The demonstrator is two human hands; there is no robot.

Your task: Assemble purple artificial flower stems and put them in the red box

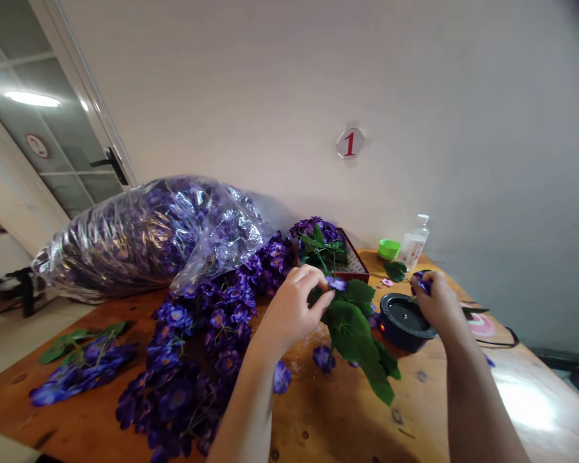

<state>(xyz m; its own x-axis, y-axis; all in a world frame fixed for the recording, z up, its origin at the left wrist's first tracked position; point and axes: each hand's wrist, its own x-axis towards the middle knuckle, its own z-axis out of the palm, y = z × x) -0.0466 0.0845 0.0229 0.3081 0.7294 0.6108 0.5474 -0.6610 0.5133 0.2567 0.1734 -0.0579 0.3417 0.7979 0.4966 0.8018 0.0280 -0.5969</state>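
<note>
My left hand [296,308] is closed on an artificial flower stem with large green leaves [352,331]. A purple blossom [336,283] shows at its fingertips. Over the right side of a small dark round pot [405,318], my right hand [437,299] pinches a purple artificial flower [421,281]. The pot holds a dark, shiny content, and a small red light glows on its side. Loose purple blossoms [323,359] lie on the wood below the leaves.
A clear plastic bag [149,238] full of purple flowers lies at the back left. Heaped flowers [193,360] spread in front of it. Behind my hands stand a red-edged box [353,254], a green cup [389,249] and a clear bottle [412,247]. A black cord [504,344] is at right.
</note>
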